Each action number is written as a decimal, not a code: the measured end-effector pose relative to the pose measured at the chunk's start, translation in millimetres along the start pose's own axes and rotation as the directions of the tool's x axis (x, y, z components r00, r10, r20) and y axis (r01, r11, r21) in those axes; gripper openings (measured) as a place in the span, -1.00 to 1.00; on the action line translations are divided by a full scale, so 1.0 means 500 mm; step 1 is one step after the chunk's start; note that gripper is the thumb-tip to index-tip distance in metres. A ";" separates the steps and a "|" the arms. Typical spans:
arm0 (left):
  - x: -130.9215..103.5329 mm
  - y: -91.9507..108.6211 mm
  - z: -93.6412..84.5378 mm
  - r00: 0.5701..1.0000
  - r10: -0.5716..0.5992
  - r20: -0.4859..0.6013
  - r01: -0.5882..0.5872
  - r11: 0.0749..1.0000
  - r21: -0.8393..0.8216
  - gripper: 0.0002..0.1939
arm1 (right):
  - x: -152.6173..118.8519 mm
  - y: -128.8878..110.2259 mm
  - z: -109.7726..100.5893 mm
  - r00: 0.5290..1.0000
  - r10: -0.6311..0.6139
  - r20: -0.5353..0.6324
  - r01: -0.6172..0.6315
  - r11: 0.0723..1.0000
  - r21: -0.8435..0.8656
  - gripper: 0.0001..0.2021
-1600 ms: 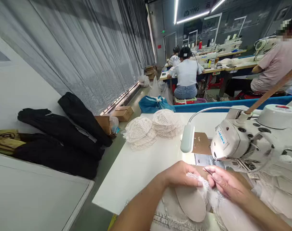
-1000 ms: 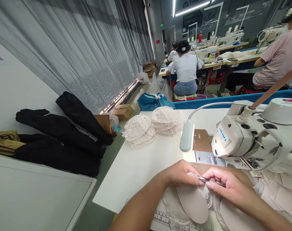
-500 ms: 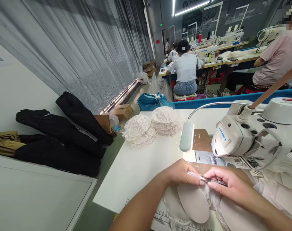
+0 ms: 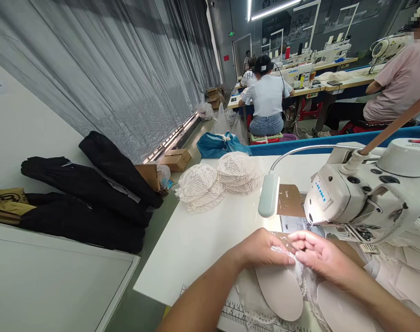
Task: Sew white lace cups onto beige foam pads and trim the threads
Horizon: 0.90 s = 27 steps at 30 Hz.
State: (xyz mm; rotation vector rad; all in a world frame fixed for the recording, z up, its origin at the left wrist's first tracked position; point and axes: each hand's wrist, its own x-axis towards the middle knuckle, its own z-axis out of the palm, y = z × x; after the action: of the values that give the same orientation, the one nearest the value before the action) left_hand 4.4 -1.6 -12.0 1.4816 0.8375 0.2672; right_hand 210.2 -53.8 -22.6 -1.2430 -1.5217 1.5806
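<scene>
My left hand (image 4: 265, 249) pinches the white lace edge (image 4: 282, 251) of a bra piece, its thumb pressed over the trim. Below it hangs a smooth pale bra cup (image 4: 281, 293), with sheer fabric around it. A second pale cup (image 4: 341, 306) lies to the right under my right forearm. Close beside the left fingertips is my right hand (image 4: 315, 253), palm partly turned up and fingers bent. A slim metal tool, which looks like thread snips (image 4: 292, 246), shows only in part at its fingertips; the rest is hidden.
A JUKI sewing machine (image 4: 351, 189) and its lamp (image 4: 269, 194) stand just beyond my hands. Stacked lace cups (image 4: 199, 184) sit at the table's far left. A printed ruler (image 4: 234, 313) runs along the near edge. Co-workers (image 4: 267, 97) sit at machines farther back.
My right hand has turned and lifted slightly from the lace edge, showing more palm, and the metal tool is now mostly hidden. My left hand keeps its pinch almost unmoved.
</scene>
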 end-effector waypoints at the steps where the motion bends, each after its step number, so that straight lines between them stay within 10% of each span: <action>1: 0.000 0.000 -0.002 1.000 0.006 0.017 -0.006 1.000 0.000 -0.61 | 0.000 0.001 0.001 0.999 0.003 0.048 -0.002 1.000 -0.010 -0.63; 6: -0.018 0.012 -0.034 0.993 0.036 0.116 -0.053 0.987 0.150 -0.72 | -0.002 0.004 -0.002 0.998 0.042 0.050 -0.030 0.973 -0.229 -0.70; 10: -0.040 0.025 -0.063 0.998 0.048 -0.030 -0.039 0.966 0.255 -0.79 | -0.002 0.009 -0.004 0.997 0.059 0.058 -0.048 0.982 -0.183 -0.71; 17: -0.033 0.026 -0.032 0.982 0.154 -0.108 -0.129 0.970 0.206 -0.37 | -0.004 0.007 -0.001 0.997 0.018 0.080 -0.006 0.990 -0.144 -0.65; 27: -0.013 0.015 -0.011 0.999 0.029 0.046 -0.026 0.997 -0.074 -0.63 | -0.012 -0.015 -0.009 0.997 -0.075 0.002 0.074 0.978 -0.195 -0.61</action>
State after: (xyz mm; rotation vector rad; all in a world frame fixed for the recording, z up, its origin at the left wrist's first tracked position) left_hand -1.1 -0.3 -2.0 1.4268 0.7629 0.2797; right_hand 215.4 -56.5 -13.6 -1.2778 -1.7332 1.4053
